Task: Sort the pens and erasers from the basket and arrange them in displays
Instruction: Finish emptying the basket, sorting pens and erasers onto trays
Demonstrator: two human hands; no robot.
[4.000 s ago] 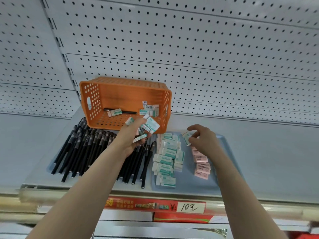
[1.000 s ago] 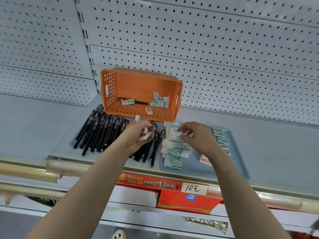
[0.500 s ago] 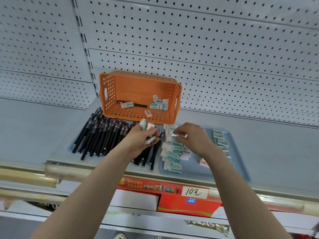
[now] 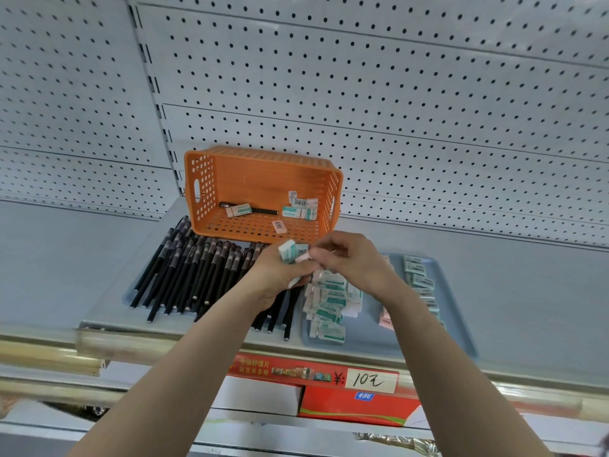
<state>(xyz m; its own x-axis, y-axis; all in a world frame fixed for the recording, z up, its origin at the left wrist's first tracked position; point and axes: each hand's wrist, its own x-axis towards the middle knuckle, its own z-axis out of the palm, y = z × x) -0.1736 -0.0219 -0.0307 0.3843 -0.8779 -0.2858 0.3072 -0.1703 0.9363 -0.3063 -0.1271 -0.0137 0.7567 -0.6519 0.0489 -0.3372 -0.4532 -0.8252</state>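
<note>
- We hold both hands together over the middle of the shelf, just in front of the orange basket point(image 4: 263, 166), which lies tipped with its open side towards us.
- Our left hand point(image 4: 280, 275) is cupped, its fingers curled round a handful of erasers point(image 4: 287, 250). The green-and-white ones stand up out of the palm.
- Our right hand point(image 4: 356, 262) reaches in from the right. Its thumb and forefinger appear to meet on a pink eraser point(image 4: 304, 257) at the right edge of that handful.
- The pink eraser's long axis runs roughly left to right. Its left end is tucked into the left hand and its right end points at the right fingertips.
- We judge the next move to be a straight pull to the right, then down to the pink pile point(image 4: 385, 319) on the blue tray point(image 4: 461, 324).
- That pile lies nearer and to the right, mostly hidden by our right forearm. The right hand is the closer one.
- The green-and-white stack point(image 4: 329, 301) sits directly below our hands, with another column point(image 4: 417, 278) further right.
- The black pens point(image 4: 197, 268) lie in a row to the left, their long axes running near to far.
- One pen point(image 4: 260, 211) and several erasers remain in the basket.
</note>
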